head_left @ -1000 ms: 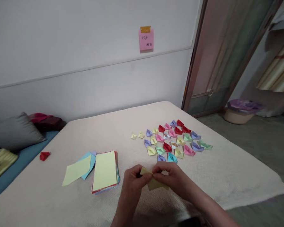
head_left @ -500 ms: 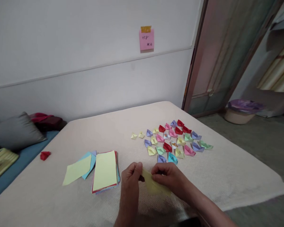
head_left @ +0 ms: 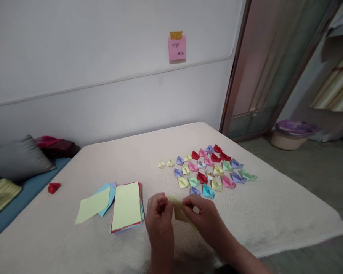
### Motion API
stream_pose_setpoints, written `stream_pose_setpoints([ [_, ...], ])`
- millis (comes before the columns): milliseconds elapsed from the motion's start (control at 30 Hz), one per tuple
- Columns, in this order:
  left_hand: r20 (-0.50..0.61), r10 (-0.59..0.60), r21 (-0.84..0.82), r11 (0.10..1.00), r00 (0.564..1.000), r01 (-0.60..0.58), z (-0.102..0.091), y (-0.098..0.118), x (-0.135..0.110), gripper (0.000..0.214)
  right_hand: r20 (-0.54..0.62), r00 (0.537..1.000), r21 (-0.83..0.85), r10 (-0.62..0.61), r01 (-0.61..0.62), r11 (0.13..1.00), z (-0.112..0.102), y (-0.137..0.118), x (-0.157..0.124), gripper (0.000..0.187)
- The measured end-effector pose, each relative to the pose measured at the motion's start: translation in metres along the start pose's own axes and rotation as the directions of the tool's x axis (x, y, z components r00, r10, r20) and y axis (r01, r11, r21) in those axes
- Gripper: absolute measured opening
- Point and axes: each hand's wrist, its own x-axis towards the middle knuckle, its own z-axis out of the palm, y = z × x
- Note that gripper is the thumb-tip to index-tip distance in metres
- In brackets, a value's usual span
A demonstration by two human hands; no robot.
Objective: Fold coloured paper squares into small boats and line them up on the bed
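A folded piece of pale yellow paper [head_left: 180,213] is held up between both hands, above the bedspread. My left hand [head_left: 160,215] has its fingers curled, with thumb and fingertips at the paper's upper left edge. On the other side, my right hand [head_left: 205,215] pinches the paper between thumb and fingers and covers part of it. Just beyond the hands stand several small folded paper boats [head_left: 202,177] in red, pink, purple, green, yellow and blue. Left of my left hand lies a stack of coloured paper sheets [head_left: 126,207], yellow on top.
Loose yellow and blue sheets [head_left: 93,205] lie left of the stack. Two small yellow folded pieces [head_left: 161,164] sit apart from the boats. A red folded piece [head_left: 54,187] rests near the left edge. A grey cushion [head_left: 20,160] and a lined bin [head_left: 291,137] are farther off.
The yellow paper has turned more upright and shows less of its face. My left hand has rotated, its fingers now curling at the paper's edge; my right hand has shifted slightly left.
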Motion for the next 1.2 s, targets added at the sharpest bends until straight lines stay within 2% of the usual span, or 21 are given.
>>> stream_pose_setpoints([
  [200,0.038,0.012,0.055,0.998,0.999,-0.014,-0.001,0.000,0.002,0.002,-0.018,0.999,-0.052,-0.035,0.034,0.998,0.002,-0.002,-0.001,0.015],
  [367,0.041,-0.037,0.063,0.997,0.998,0.035,0.000,0.003,0.001,0.006,-0.034,0.998,-0.084,-0.049,0.046,0.995,0.003,-0.001,-0.002,0.014],
  [467,0.039,-0.017,0.108,0.994,0.999,0.013,0.000,0.004,0.000,0.004,-0.065,0.996,-0.133,-0.069,0.060,0.989,0.006,0.000,-0.004,0.015],
  [633,0.030,0.038,0.198,0.979,0.999,-0.043,0.002,0.006,-0.002,0.003,-0.105,0.977,-0.274,-0.184,0.150,0.950,0.014,0.002,-0.007,0.018],
  [800,0.006,0.077,0.235,0.969,0.997,-0.076,0.003,0.005,-0.002,0.003,-0.134,0.953,-0.347,-0.271,0.211,0.914,0.020,0.006,-0.009,0.022],
  [1000,0.104,-0.061,0.096,0.994,0.993,0.051,-0.001,0.003,0.003,0.004,-0.135,0.946,-0.362,-0.295,0.230,0.904,0.022,0.010,-0.009,0.022],
  [1100,0.154,-0.124,0.019,0.992,0.980,0.122,-0.003,0.003,0.006,0.003,-0.119,0.961,-0.327,-0.250,0.200,0.924,0.020,0.009,-0.009,0.019],
  [1200,0.249,-0.182,-0.131,0.967,0.951,0.219,-0.004,0.006,0.007,0.004,-0.105,0.981,-0.260,-0.161,0.129,0.957,0.017,0.006,-0.008,0.018],
])
